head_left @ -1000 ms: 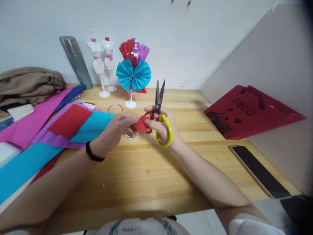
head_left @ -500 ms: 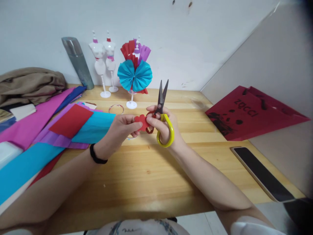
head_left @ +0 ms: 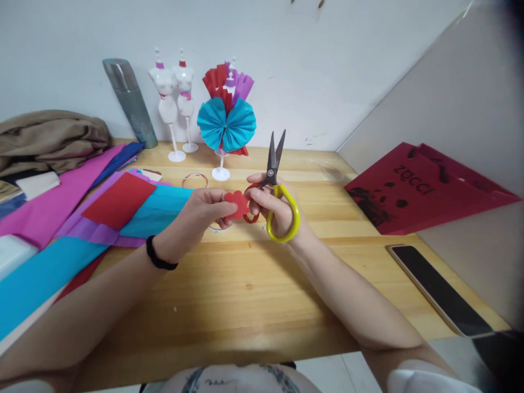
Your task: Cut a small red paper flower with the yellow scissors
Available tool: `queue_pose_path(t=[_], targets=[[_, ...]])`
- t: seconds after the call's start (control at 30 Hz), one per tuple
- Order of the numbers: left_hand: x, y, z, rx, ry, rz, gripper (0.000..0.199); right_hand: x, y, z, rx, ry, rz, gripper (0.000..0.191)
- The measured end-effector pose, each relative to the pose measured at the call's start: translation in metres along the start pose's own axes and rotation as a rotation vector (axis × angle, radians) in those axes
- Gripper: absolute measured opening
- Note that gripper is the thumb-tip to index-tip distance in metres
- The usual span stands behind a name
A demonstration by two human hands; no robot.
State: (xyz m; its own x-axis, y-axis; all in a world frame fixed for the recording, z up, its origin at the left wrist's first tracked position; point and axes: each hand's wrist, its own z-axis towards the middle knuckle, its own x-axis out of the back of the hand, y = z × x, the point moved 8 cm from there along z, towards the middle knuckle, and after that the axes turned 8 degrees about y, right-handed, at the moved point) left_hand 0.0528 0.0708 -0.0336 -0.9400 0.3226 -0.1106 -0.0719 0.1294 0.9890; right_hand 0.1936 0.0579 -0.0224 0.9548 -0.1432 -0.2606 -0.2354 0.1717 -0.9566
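Between the thumb and fingers of my left hand [head_left: 208,210] is a small red scalloped paper piece [head_left: 238,205], shaped like a flower. My right hand [head_left: 274,204] holds scissors [head_left: 283,215] with one yellow and one red handle; their dark blades point up and stand slightly apart. The right fingers are close to the paper's right edge. Behind the hands, a white mannequin stand [head_left: 221,173] carries a blue pleated paper bow [head_left: 226,125] with red and purple pleats above it.
Two white mannequins [head_left: 167,109] and a grey-green flask [head_left: 133,109] stand at the back. Coloured paper [head_left: 118,201] and a brown cloth [head_left: 53,136] lie left. A red bag [head_left: 409,188] and a phone [head_left: 440,289] are at right. A clear ring [head_left: 195,181] lies behind my left hand.
My right hand with the scissors has moved slightly right, away from the red paper. The paper now shows more fully in my left hand.
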Motion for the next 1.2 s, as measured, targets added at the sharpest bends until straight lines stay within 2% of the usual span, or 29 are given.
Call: queue_pose_path(t=[0.17,0.37,0.5,0.63,0.77,0.97,1.2], targets=[[-0.004,-0.001,-0.001,-0.005,-0.026,0.026,0.019,-0.006,0.008,-0.003,-0.063,-0.082,-0.056,0.042],[-0.002,-0.007,0.001,0.029,-0.027,-0.007,0.028,0.0,0.004,-0.001,-0.011,0.024,-0.02,0.039],[-0.003,-0.008,0.001,0.046,-0.037,-0.109,0.035,0.002,0.003,0.0,-0.006,0.092,0.001,0.036],[-0.005,-0.004,-0.001,0.036,-0.044,-0.153,0.036,-0.003,0.005,-0.002,-0.027,0.041,-0.009,0.037],[-0.002,-0.003,0.001,0.018,0.013,-0.092,0.035,-0.007,0.008,-0.004,-0.049,-0.02,-0.011,0.04],[0.0,0.001,0.0,0.012,0.032,-0.086,0.032,-0.004,0.004,0.0,-0.032,-0.023,0.066,0.037],[0.002,0.007,0.001,-0.019,0.065,-0.127,0.029,-0.003,0.015,0.003,-0.119,-0.032,0.092,0.044]])
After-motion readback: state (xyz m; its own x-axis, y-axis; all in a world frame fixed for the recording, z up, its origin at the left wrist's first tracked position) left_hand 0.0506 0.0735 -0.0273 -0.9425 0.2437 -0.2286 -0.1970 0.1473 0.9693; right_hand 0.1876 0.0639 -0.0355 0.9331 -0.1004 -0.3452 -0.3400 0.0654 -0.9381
